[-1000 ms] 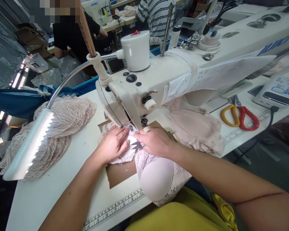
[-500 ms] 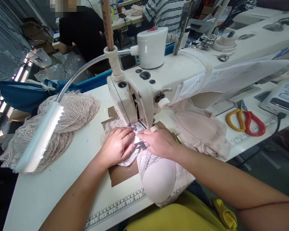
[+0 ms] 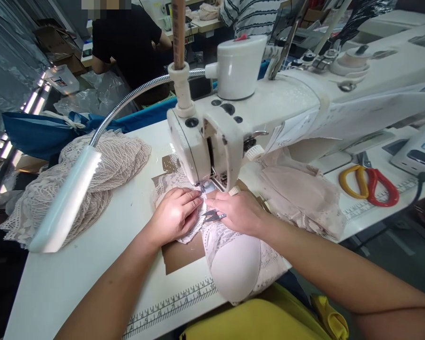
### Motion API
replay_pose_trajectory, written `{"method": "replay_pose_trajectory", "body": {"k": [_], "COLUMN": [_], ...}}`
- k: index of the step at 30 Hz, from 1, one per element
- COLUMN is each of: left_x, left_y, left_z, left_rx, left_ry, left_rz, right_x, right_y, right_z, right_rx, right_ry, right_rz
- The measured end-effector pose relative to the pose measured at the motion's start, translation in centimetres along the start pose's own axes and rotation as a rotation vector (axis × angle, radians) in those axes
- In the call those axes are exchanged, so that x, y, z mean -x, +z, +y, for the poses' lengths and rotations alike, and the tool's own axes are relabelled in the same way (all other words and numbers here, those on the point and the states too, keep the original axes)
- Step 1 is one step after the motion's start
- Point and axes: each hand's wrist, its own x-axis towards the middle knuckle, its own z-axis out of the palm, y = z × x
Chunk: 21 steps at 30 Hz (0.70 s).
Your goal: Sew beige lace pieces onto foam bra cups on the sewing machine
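Note:
A pale pink lace bra (image 3: 235, 267) lies partly under the sewing machine (image 3: 207, 141), its smooth molded cup hanging toward the table's front edge. My left hand (image 3: 179, 212) rests on the lace just left of the presser foot, fingers together and pressing it down. On the other side, my right hand (image 3: 239, 212) has its fingertips at the lace near the needle. Thread snips (image 3: 214, 216) are tucked in that hand, blades pointing left from under the fingers. The needle point and the lace beneath my fingers are hidden.
Stacked lace pieces (image 3: 106, 160) lie left, under a lamp (image 3: 67, 198). More pink fabric (image 3: 301, 193) sits right of the needle, beside scissors with yellow and red handles (image 3: 370, 185). A printed ruler (image 3: 173, 302) runs along the front edge. Two people sit behind.
The view has shifted a little, so the machine and scissors appear farther right. Both hands stay at the presser foot, with the snips still in my right hand.

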Motion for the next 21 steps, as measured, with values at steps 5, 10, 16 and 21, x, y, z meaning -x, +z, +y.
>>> {"method": "replay_pose_trajectory", "body": {"k": [5,10,16,21], "left_x": [-0.1,-0.3,0.1,0.6], "left_y": [0.1,0.4,0.8,0.9], "left_z": [-0.1,-0.3,-0.6,-0.8], "left_rx": [0.009,-0.009,-0.048,-0.064], "left_ry": [0.012,-0.023,-0.121,-0.187], "left_rz": [0.023,0.052,0.046,0.011], "right_x": [-0.1,-0.1,0.1,2.3], "right_y": [-0.2,-0.2,-1.2,-4.4], "right_z": [-0.3,-0.6,-0.3,0.2], "right_rx": [0.017,0.013,-0.172,-0.224], "right_ry": [0.024,0.071,0.132,0.226], "right_rz": [0.001,-0.011,-0.031,-0.179]}}
